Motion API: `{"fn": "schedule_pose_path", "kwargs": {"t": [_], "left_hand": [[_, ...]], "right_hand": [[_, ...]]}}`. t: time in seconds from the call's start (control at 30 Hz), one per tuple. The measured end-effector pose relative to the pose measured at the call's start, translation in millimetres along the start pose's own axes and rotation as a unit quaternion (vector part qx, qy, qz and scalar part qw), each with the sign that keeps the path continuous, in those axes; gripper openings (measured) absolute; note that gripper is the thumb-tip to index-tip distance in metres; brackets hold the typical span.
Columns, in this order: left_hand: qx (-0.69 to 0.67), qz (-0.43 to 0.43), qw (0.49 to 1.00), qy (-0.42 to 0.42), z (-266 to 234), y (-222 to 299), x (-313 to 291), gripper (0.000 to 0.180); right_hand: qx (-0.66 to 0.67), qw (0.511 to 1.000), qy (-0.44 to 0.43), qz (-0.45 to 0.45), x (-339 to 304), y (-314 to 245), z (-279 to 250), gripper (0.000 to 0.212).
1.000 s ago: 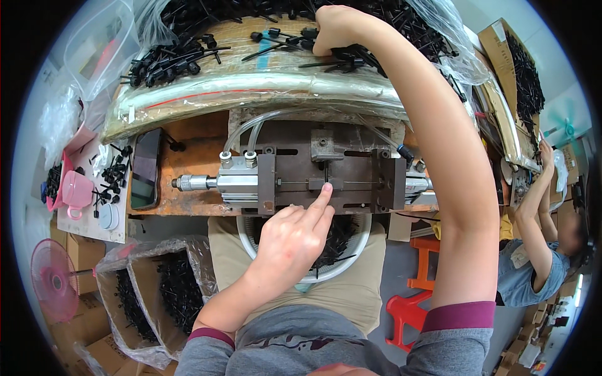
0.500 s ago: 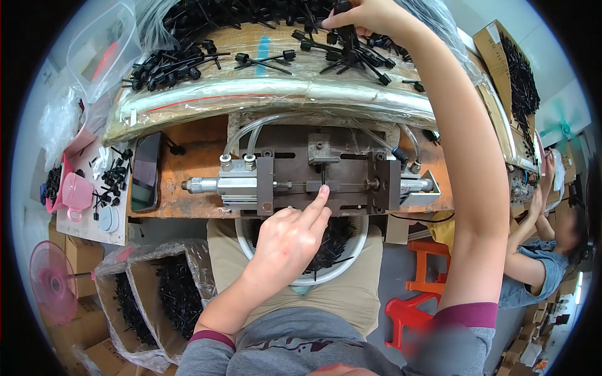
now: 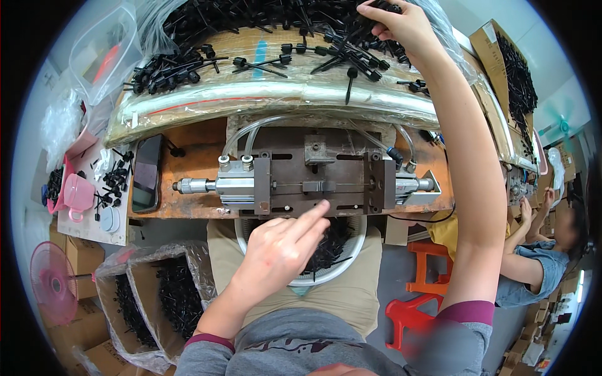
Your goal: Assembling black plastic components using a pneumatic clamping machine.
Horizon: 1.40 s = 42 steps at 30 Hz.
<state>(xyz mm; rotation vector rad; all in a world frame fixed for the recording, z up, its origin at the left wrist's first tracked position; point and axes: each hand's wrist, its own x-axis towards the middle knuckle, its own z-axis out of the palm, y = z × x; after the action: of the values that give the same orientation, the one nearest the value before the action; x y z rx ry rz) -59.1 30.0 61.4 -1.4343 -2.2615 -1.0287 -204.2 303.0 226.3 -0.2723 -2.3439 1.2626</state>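
My left hand (image 3: pixel 281 254) is just in front of a metal clamping fixture (image 3: pixel 320 169), index finger stretched toward its near edge, the other fingers partly bent, nothing held. Air cylinders flank the fixture, and a small block (image 3: pixel 318 187) sits mid-way between them with no black rod standing at it. At the far side, my right hand (image 3: pixel 404 28) is closed round black headed rods (image 3: pixel 379 14) over a heap of the same parts (image 3: pixel 251 15); how many it grips is hidden. One loose black rod (image 3: pixel 352 84) lies at the heap's near side.
A white basket (image 3: pixel 360 250) of black rods sits between my knees, below the bench edge. Plastic-lined boxes (image 3: pixel 133 276) hold more at left. A phone (image 3: pixel 147 172) and pink cup (image 3: pixel 78 197) lie left of the fixture. Another person (image 3: pixel 530 266) works at right, beyond red stools (image 3: pixel 411 316).
My left fingertip has drawn back from the block, and the black rod there is gone from the fixture. My right hand has shifted right over the heap. One rod now lies apart near its edge.
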Motion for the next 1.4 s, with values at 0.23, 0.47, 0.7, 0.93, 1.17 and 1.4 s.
{"fn": "schedule_pose_path", "kwargs": {"t": [0.23, 0.47, 0.7, 0.93, 1.17, 1.4], "left_hand": [[-0.07, 0.012, 0.996, -0.044, -16, 21, 4, 0.025], [-0.182, -0.041, 0.975, 0.122, -20, 18, 16, 0.045], [-0.347, -0.108, 0.889, 0.278, -18, 10, 60, 0.041], [-0.559, -0.191, 0.783, 0.195, 0, 4, 36, 0.03], [-0.315, -0.158, 0.921, 0.167, -3, 4, 25, 0.02], [-0.423, -0.244, 0.852, 0.192, 5, 18, 27, 0.017]], "right_hand": [[0.161, 0.987, 0.013, -0.019, 18, 21, -10, 0.015], [0.24, 0.962, 0.094, -0.093, -34, 16, -7, 0.018], [0.041, 0.919, 0.16, -0.358, -170, 12, 33, 0.021], [-0.033, 0.916, 0.178, -0.358, -244, 40, 60, 0.034], [-0.039, 0.934, 0.165, -0.314, -274, 51, 62, 0.031], [-0.062, 0.932, 0.201, -0.294, -284, 51, 71, 0.032]]}}
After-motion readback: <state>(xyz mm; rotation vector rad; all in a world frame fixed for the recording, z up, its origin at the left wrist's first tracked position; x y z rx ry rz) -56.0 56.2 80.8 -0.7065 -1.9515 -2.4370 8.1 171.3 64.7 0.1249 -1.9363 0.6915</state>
